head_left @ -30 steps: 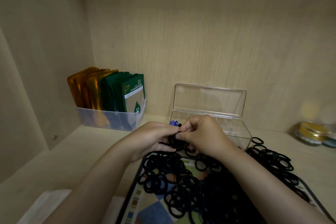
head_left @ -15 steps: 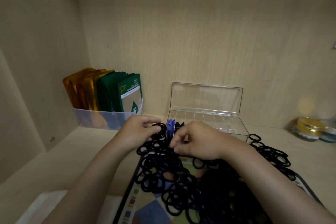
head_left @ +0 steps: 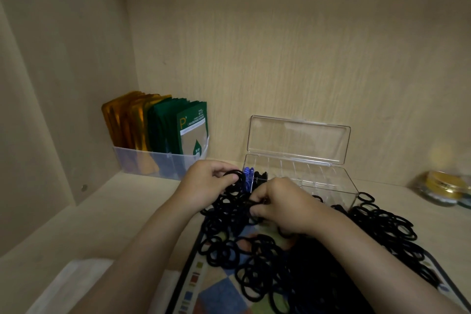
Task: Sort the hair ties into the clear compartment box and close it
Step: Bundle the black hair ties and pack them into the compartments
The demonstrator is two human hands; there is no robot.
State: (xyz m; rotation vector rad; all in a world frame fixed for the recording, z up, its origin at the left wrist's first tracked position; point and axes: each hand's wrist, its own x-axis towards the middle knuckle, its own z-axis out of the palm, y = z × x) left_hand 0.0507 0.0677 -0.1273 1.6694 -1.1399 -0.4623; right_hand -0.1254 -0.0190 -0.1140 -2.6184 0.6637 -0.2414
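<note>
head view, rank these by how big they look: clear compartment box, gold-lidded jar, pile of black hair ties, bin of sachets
1. pile of black hair ties, though nearest the camera
2. clear compartment box with open lid and bin of sachets: too alike to rank
3. gold-lidded jar

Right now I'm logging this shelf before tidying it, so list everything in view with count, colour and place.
clear compartment box: one, clear, lid up, back centre
blue hair ties: a few, blue, box's leftmost compartment
boxed black hair ties: a few, black, next compartment
loose black hair ties: many, black, heaped on the mat
mat: one, multicoloured checks, front
bin: one, clear, back left
sachets: several, orange and green, upright in bin
jars: count unclear, gold-lidded, far right
left hand: grips one of the loose black hair ties
right hand: pinches loose black hair ties
</note>
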